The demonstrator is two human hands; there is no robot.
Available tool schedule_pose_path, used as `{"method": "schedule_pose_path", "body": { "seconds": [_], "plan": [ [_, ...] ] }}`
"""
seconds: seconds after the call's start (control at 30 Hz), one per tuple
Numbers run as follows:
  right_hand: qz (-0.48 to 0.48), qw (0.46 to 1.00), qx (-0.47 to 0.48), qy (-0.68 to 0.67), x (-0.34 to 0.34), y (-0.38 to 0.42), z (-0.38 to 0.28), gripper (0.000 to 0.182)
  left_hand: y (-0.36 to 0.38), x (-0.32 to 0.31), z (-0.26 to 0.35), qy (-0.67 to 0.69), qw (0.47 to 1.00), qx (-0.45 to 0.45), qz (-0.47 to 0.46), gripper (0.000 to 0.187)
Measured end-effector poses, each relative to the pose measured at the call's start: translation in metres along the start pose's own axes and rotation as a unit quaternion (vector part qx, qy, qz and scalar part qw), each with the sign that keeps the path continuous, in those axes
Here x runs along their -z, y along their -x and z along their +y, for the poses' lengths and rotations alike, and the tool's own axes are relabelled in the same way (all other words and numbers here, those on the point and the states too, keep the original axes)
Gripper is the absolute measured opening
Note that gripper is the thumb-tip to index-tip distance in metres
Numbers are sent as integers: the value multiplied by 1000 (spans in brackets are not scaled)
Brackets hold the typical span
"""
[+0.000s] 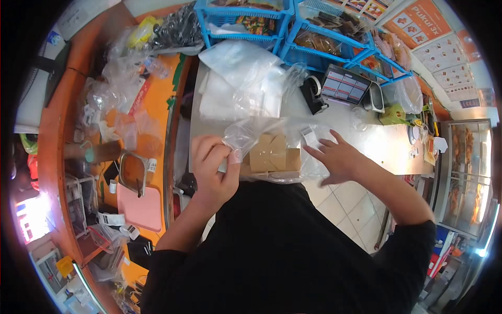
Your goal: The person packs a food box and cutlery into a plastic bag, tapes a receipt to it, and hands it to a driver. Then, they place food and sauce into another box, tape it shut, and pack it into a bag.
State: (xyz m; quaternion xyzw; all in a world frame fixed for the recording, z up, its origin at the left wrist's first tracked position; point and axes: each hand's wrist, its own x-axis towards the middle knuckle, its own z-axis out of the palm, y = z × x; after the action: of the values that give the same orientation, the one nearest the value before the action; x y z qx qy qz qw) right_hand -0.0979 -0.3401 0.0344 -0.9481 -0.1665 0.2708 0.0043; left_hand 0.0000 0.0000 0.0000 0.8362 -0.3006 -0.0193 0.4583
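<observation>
Here's the brown cardboard packaging (267, 153), sitting inside a clear plastic bag (246, 132) right between the two hands, close in front of the black-shirted body at the near edge of the grey metal worktop (384, 144)! Its longer side appears to run left to right, from hand to hand. Left hand (214, 163): fingers curled, thumb pinching the bag's plastic just beside the packaging's left end. Right hand (337, 158): spread wide, grasping nothing visible, fingertips near the right end by a white label (309, 137); contact with the plastic, can't tell. Neither hand is clearly nearer.
</observation>
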Motion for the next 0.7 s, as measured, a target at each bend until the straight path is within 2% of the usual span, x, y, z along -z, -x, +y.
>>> {"method": "schedule_pose_path", "body": {
  "seconds": [0.07, 0.1, 0.13, 0.17, 0.2, 0.27, 0.3, 0.37, 0.4, 0.43, 0.47, 0.5, 0.53, 0.6, 0.63, 0.7],
  "plan": [
    [-30, 978, 68, 196, 2, -1, 5, 60, -21, -3, -3, -24, 968, -163, 190, 15],
    [-37, 978, 69, 195, 12, 36, 16, 60, -19, -26, 33, -20, 969, -158, 189, 15],
    [-18, 972, 75, 220, 24, 40, 12, 41, -18, -34, 39, 226, 959, 1, 173, 14],
    [3, 966, 83, 243, 37, 43, 6, 22, -17, -38, 41, 449, 867, 161, 142, 14],
    [10, 966, 85, 245, 53, 48, 0, 22, -17, -42, 28, 444, 870, 157, 145, 14],
    [154, 952, 213, 157, 81, 60, -15, 5, -10, -48, -4, 703, 692, 153, 56, 19],
    [157, 951, 216, 154, 84, 60, -20, 5, -12, -47, 5, 699, 696, 154, 57, 19],
    [382, 869, 291, 120, 85, 59, -25, 9, -17, -39, 33, 613, 777, 132, 61, 14],
    [402, 868, 287, 54, 85, 57, -24, 19, -16, -35, 39, 610, 779, 133, 61, 14],
    [404, 867, 286, 52, 81, 56, -18, 19, -15, -30, 44, 526, 836, 154, 8, 14],
    [369, 895, 248, -36, 76, 56, -11, 26, -15, -26, 45, 435, 882, 174, -46, 18],
    [329, 913, 209, -122, 75, 55, -7, 35, -17, -24, 41, 433, 883, 175, -46, 18],
    [329, 912, 209, -124, 76, 55, -8, 35, -17, -22, 36, 402, 903, 148, -46, 22],
    [305, 888, 131, -320, 84, 59, -15, 61, -22, -15, 31, 368, 920, 124, -49, 28],
    [304, 887, 130, -323, 80, 55, -14, 61, -27, -10, 34, 391, 907, 148, -51, 25],
    [254, 951, 84, -156, 60, 43, -12, 79, -31, -4, 29, 409, 893, 177, -62, 22]
  ]
}}
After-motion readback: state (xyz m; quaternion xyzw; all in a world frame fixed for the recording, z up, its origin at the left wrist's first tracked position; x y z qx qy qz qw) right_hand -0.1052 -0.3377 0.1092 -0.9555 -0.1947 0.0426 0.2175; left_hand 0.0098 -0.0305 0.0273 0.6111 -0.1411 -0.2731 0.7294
